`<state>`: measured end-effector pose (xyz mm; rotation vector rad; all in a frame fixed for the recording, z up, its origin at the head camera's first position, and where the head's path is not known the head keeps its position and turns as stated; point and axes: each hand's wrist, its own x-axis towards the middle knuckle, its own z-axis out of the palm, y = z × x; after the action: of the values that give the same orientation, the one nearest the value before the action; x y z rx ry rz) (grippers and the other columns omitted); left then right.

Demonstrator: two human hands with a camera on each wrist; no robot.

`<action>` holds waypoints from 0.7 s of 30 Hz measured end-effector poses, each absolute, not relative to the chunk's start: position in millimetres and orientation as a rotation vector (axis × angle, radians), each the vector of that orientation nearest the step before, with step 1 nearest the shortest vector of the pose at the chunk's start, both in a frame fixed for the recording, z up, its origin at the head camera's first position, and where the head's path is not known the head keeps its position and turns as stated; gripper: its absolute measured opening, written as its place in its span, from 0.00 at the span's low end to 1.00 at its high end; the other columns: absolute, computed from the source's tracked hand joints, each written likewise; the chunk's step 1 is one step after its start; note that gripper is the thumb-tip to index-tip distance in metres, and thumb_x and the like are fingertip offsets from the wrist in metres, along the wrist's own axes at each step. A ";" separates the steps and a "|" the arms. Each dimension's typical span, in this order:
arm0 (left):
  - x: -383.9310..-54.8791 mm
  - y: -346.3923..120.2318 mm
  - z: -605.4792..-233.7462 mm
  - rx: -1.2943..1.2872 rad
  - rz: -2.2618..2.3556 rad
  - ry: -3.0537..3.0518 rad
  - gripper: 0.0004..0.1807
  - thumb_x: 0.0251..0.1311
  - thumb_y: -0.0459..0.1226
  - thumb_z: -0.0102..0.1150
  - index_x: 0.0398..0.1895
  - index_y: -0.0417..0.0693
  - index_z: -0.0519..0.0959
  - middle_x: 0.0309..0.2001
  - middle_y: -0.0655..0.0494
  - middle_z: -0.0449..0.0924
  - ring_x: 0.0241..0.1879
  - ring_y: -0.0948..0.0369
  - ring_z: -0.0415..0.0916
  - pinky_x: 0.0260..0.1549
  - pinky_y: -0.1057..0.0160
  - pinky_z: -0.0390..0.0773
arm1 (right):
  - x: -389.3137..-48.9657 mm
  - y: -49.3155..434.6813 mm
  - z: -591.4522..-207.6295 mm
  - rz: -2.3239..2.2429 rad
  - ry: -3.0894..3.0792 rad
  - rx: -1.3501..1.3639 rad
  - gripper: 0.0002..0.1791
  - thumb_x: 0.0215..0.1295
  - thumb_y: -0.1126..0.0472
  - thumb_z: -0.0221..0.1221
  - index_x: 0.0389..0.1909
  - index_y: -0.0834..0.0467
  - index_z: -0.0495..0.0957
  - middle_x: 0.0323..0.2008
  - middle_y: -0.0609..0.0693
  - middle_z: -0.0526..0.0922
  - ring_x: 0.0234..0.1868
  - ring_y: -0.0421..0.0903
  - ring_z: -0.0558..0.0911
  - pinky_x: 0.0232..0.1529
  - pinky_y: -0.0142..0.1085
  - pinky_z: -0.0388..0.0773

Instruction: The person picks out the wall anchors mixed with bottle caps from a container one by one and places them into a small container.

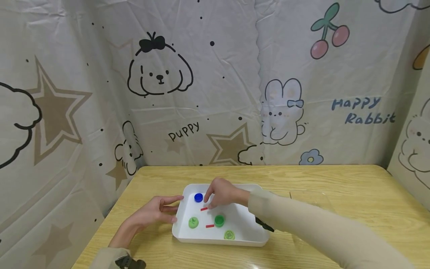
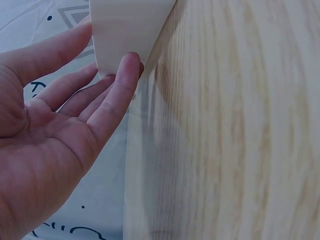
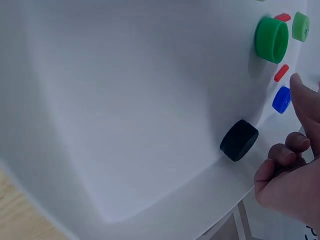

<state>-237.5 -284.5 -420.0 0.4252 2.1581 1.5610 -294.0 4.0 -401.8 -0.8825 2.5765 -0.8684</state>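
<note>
A shallow white tray (image 1: 248,239) lies on the table. My left hand (image 1: 152,212) rests against its left side, fingers extended; in the left wrist view, fingertips touch the tray's outer wall (image 2: 130,25). Over the tray, my right hand (image 1: 222,192) reaches down, thumb and index finger apart, between a blue bottle cap (image 1: 198,197) and a small red stick (image 1: 204,209). I see nothing held in it. A second red stick (image 1: 209,226) lies beside a green bottle cap (image 1: 219,220). A black cap (image 3: 239,140) shows only in the right wrist view.
Two light green round pieces, one at the left (image 1: 193,222) and one near the front wall (image 1: 229,234), are also inside the tray. A clear, thin-edged object (image 1: 310,198) lies right of the tray, partly behind my right sleeve. Patterned cloth (image 1: 201,74) hangs behind the wooden table (image 1: 362,201).
</note>
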 end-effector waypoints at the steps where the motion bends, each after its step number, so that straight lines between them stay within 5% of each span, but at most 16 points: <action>1: -237.3 -284.3 -419.6 0.424 1.559 2.162 0.44 0.60 0.27 0.72 0.79 0.31 0.62 0.78 0.32 0.58 0.72 0.35 0.65 0.63 0.50 0.77 | -293.9 2.8 -402.4 -0.856 2.586 -0.876 0.06 0.57 0.66 0.78 0.34 0.55 0.93 0.41 0.47 0.91 0.43 0.43 0.81 0.48 0.39 0.79; 21: -236.2 -284.0 -417.9 0.429 1.579 2.144 0.44 0.59 0.25 0.71 0.78 0.29 0.62 0.78 0.31 0.57 0.72 0.35 0.65 0.62 0.51 0.78 | -289.9 -4.5 -407.2 -0.678 2.608 -0.920 0.08 0.57 0.67 0.77 0.27 0.49 0.92 0.33 0.38 0.85 0.38 0.39 0.76 0.42 0.32 0.75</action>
<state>-236.2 -284.0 -417.9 0.4286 2.1438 1.5793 -289.9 -4.5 -407.2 -0.9204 2.6077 -0.6775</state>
